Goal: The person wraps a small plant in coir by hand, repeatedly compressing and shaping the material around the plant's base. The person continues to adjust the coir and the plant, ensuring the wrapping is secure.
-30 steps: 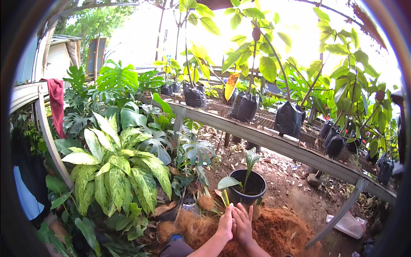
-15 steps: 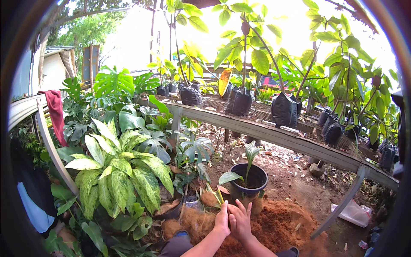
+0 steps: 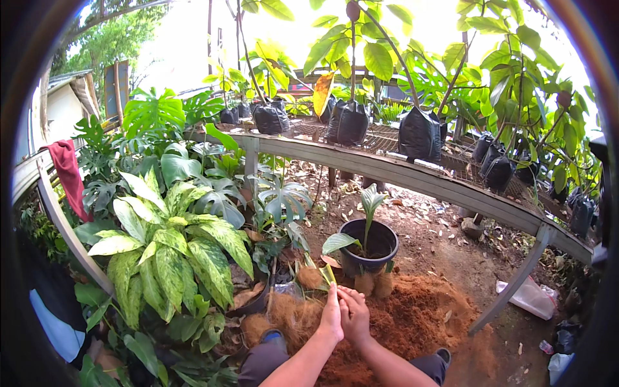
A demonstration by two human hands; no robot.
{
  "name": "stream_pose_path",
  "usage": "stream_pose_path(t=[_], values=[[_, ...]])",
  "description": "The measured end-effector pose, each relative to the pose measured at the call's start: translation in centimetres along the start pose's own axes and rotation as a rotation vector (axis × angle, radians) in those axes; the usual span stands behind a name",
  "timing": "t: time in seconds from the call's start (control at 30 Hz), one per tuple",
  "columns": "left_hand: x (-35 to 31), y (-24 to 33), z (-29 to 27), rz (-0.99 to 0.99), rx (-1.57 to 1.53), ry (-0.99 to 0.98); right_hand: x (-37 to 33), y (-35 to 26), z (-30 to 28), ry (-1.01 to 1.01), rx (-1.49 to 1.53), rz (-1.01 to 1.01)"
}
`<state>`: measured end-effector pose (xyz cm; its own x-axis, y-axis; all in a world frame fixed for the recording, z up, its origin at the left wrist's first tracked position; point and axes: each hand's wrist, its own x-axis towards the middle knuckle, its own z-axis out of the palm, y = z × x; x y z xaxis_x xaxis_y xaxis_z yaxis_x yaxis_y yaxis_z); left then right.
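My left hand (image 3: 331,316) and my right hand (image 3: 354,313) are pressed against each other, palm to palm, over the brown fibrous heap. The left fingers lie straight and close together; the right fingers are bent in against them. Whatever is between the palms, if anything, is hidden. Just beyond them stands a black plant pot (image 3: 349,263) with a small broad-leaved plant (image 3: 371,208) in it. Close to my fingertips are a yellow-green leaf (image 3: 329,275) and a round brown fibre clump (image 3: 310,277). Loose reddish-brown coir (image 3: 422,313) spreads to the right.
A large variegated plant (image 3: 169,242) fills the left. A wooden-framed mesh bench (image 3: 400,169) crosses the far side, bearing black bags (image 3: 349,122) with tall plants. Its slanting leg (image 3: 512,284) stands at the right, near a white plastic bag (image 3: 529,298). A red cloth (image 3: 68,177) hangs far left.
My right fingers, spread and raised before, are now bent in against the left hand. The whole view has shifted a little, with the bench and pot appearing higher.
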<state>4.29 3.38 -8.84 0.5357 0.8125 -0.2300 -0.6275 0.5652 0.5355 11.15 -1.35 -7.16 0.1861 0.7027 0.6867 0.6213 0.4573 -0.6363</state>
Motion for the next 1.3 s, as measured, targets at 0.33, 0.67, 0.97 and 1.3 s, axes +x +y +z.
stream_pose_path(t=[0.33, 0.67, 0.97, 1.3], values=[[-0.9, 0.0, -1.0, 0.11, 0.093, 0.13, -1.5, 0.8, 1.2, -0.042, -0.318, -0.14], [-1.5, 0.3, 2.2, -0.037, -0.368, -0.056, -0.4, 0.0, -1.4, -0.054, -0.442, -0.215], [-0.1, 0.6, 2.0, -0.085, 0.007, -0.17, 1.7, -2.3, -3.5, -0.043, -0.467, -0.078], [-2.2, 1.7, 5.3, 0.061, -0.038, -0.192, 2.7, -2.0, -4.1, 0.113, -0.074, -0.038]])
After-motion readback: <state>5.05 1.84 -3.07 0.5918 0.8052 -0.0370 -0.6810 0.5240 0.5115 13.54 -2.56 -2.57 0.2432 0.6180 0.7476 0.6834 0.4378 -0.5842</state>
